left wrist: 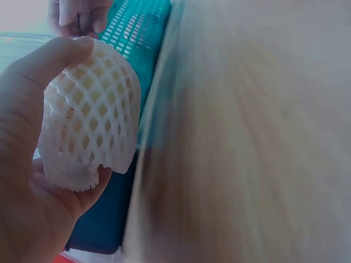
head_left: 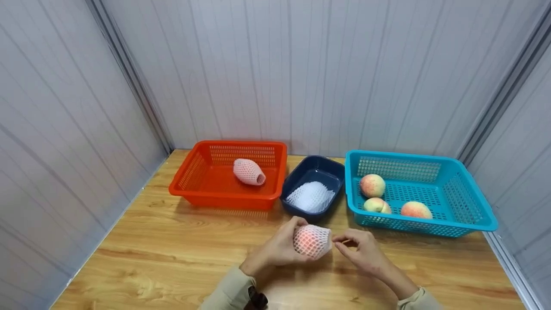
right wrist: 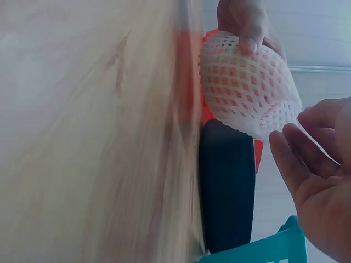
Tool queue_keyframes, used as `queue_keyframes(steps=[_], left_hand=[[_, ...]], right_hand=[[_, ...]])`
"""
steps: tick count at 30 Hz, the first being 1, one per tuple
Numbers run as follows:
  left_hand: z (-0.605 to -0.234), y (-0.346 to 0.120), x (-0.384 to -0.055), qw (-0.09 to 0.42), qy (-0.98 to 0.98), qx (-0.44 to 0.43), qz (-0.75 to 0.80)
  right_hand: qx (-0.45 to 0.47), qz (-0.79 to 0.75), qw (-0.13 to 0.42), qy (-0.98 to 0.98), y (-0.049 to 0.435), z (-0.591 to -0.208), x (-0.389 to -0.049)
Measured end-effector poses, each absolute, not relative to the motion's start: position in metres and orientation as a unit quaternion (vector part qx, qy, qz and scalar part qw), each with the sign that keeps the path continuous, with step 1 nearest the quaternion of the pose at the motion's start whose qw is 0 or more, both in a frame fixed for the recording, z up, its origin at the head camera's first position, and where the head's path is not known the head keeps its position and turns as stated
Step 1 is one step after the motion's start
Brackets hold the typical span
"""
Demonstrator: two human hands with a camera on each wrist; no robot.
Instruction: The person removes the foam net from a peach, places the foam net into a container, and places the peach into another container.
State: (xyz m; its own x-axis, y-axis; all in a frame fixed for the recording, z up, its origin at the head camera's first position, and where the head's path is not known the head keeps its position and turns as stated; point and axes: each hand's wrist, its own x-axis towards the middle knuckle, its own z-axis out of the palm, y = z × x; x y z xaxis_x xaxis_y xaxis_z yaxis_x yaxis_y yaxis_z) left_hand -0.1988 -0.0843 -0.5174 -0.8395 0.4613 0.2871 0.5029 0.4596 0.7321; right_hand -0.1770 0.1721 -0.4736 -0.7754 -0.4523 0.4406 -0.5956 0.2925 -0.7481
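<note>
A peach in a white foam net point(head_left: 311, 242) is in my left hand point(head_left: 284, 246), which grips it above the table with the thumb across the net, as the left wrist view shows. The net's open end points toward my right hand point(head_left: 363, 254). That hand has bent, parted fingers point(right wrist: 285, 150) right at the net's edge in the right wrist view, with nothing held between them. Another netted peach point(head_left: 249, 171) lies in the red basket point(head_left: 228, 200). White foam nets point(head_left: 311, 197) are piled in the dark blue bin point(head_left: 318, 161).
At the right stands a blue basket point(head_left: 469, 189) with three bare peaches, one of them a peach point(head_left: 373, 185) near its left wall. Both baskets and the bin stand in a row on the wooden table point(head_left: 172, 258), before a pale panel wall point(head_left: 301, 77).
</note>
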Motion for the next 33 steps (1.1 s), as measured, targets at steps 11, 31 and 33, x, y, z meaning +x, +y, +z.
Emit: queue_keyframes(steps=[11,31,33], left_hand=[[-0.496,-0.081,-0.182,0.007,-0.821,-0.318,-0.474],[-0.491,-0.075,-0.173,-0.009,-0.812,-0.350,-0.466],[-0.490,-0.075,-0.174,-0.015,-0.808,-0.348,-0.475]], right_hand=[[0.354,0.545,0.095,-0.754,0.157,-0.448,-0.162],[0.331,0.556,-0.044,-0.761,0.157,-0.480,-0.165],[0.329,0.562,-0.057,-0.757,0.157,-0.479,-0.166]])
